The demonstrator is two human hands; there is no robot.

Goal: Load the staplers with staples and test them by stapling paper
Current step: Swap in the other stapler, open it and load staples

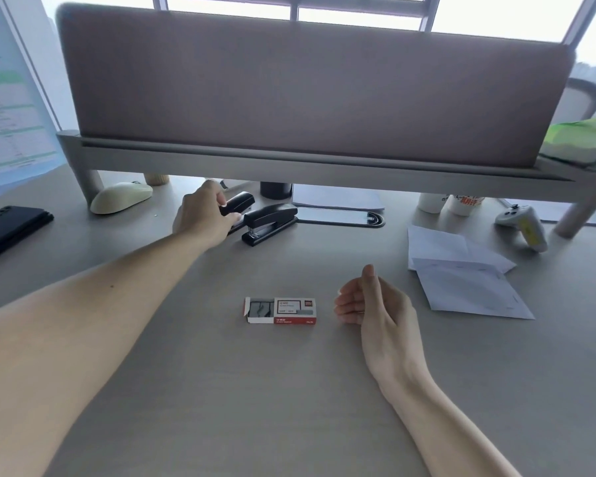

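The left hand point(203, 215) reaches far across the table point(221, 390), its fingers closed around the rear stapler point(236, 203), a black one that sits tilted up in the grip. Just beside it, touching or nearly so, the second black stapler point(269, 223) lies flat on the table, untouched. The right hand point(372, 304) rests on its edge nearer the person, fingers loosely curled and holding nothing.

Between the two hands, just left of the right hand, lies a small red-and-white box of staples point(281, 310), its left end slid open so that grey staple strips show inside. To the right of the right hand, several white sheets of paper point(468, 280) lie overlapping on the table.

Farther out, a raised shelf with a grey divider panel point(307, 94) spans the back of the table. Under its left end sits a pale computer mouse point(121, 197); a dark phone point(11, 228) lies at the far left. On the right, a white game controller point(523, 225) rests near the shelf leg, behind the paper.
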